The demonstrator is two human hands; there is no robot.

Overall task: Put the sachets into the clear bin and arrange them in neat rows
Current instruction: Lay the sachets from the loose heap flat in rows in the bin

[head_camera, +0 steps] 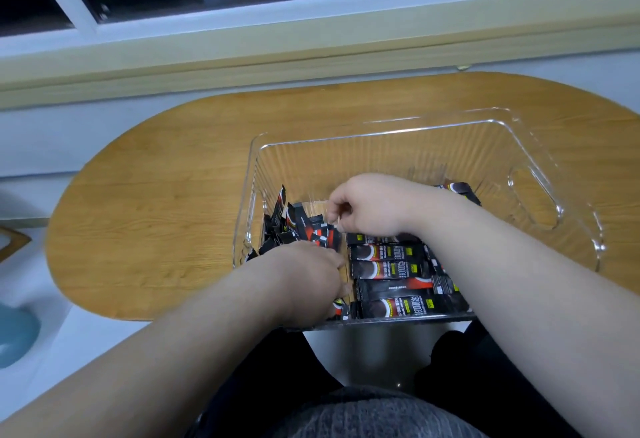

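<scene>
Above a grey knitted lap, both forearms reach into the clear bin, whose near edge overhangs the wooden table. The left hand is dug down among the sachets at the near left, its fingers hidden, so I cannot tell its grip. Just beyond it, the right hand curls its fingers onto the loose heap; whether it pinches one is unclear. A flat row of sachets lies beneath the right wrist, and the white window frame runs behind.
</scene>
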